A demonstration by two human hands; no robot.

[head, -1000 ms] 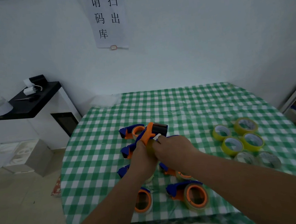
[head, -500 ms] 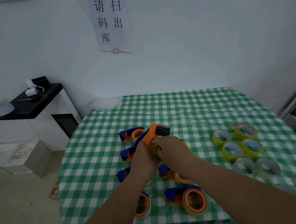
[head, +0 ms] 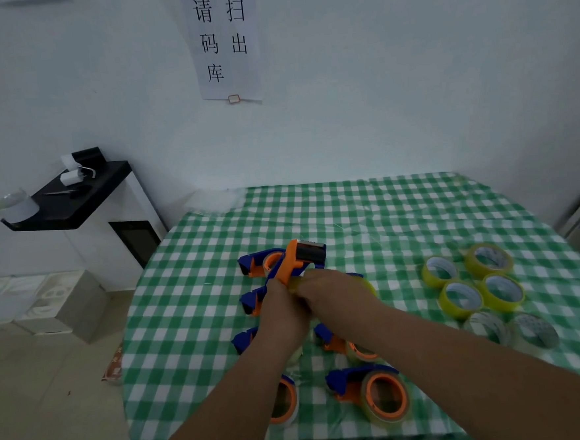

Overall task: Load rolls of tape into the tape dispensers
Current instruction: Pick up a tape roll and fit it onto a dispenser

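Observation:
Above the green checked table [head: 367, 214], my left hand [head: 283, 314] grips an orange and blue tape dispenser [head: 296, 260] by its handle, cutter end pointing up and away. My right hand [head: 333, 294] presses against the dispenser's body, closed over a yellowish tape roll [head: 368, 284] that is mostly hidden. Several more dispensers lie on the cloth below my arms, two at the near edge carrying tape [head: 379, 394]. Loose yellow tape rolls [head: 460, 299] and clear rolls [head: 533, 331] lie to the right.
A black shelf [head: 71, 200] with small items juts from the wall at left, over a white cabinet. Grey boxes [head: 47, 305] stand on the floor beside the table. A paper sign [head: 223, 42] hangs on the wall.
Both hands stay clasped on the dispenser. My view has tipped down a little, and the right hand has closed in tighter against the left.

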